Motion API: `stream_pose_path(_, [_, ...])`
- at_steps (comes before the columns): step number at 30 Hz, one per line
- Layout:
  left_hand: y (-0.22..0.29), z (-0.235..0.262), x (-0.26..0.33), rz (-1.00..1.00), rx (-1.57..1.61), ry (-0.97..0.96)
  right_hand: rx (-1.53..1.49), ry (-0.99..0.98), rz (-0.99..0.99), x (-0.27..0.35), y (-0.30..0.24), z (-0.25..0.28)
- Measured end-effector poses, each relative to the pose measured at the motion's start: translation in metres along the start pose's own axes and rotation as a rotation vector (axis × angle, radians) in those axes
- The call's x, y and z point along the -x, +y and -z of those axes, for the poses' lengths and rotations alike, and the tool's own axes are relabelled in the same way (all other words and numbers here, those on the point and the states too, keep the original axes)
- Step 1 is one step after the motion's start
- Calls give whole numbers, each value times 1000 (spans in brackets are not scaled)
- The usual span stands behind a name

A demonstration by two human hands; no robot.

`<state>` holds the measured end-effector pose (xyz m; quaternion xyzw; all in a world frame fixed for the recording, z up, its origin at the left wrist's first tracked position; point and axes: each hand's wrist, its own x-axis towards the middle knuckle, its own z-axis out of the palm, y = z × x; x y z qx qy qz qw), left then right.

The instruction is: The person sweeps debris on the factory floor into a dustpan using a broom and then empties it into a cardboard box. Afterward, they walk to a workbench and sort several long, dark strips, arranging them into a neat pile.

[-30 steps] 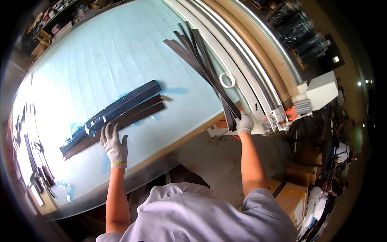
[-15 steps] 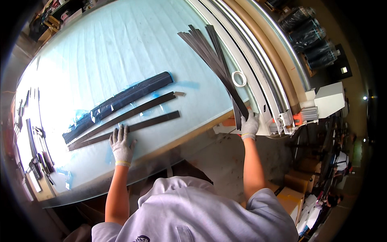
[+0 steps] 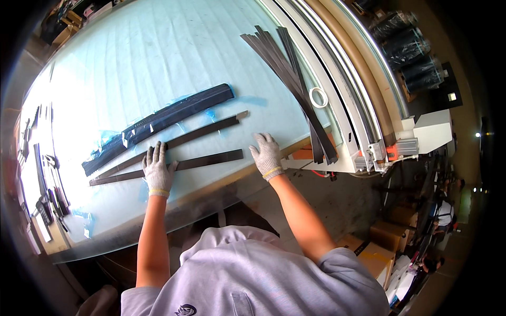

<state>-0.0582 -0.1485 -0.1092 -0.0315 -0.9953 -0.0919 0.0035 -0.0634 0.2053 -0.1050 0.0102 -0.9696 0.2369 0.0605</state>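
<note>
Under the spread fingers of the left hand (image 3: 157, 171), gloved in grey knit: one long dark strip (image 3: 211, 158), lying flat on the pale blue table (image 3: 132, 63). Fingers fanned and pressed flat on the strip, nothing pinched.

Just beyond those fingertips: a second dark strip (image 3: 200, 132), also flat, angled slightly away from the first, with a small pale tab at its far right end.

Further beyond the fingertips: a bundle of dark strips in clear blue-tinted wrap (image 3: 163, 120), lying along the same slant.

Just to the right of the first strip's right end: the right hand (image 3: 268, 154), same glove, fingers spread and laid palm-down on the table. Whether its fingers touch the strip's end cannot be told.

Well to the right of the right fingers: a fan of loose dark strips (image 3: 287, 73), its near ends hanging over the table edge, its far ends splayed.

Just beside that fan, on its right: a white ring (image 3: 318, 97), lying flat.

Beyond the ring: a curved white rail (image 3: 337, 100) along the table side.

Far left of the left fingers: small dark parts (image 3: 47, 184) laid out along the table's left edge.
</note>
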Motion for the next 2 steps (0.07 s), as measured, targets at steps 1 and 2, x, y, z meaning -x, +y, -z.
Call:
stream_pose_path(1, [-6,-6,10,2,6,-35,-1,-29,4,-6,-6,-4])
stream_pose_path(2, [-14,-13,22,-27,-39,-22,-5,-59,8,-11,-12,-6])
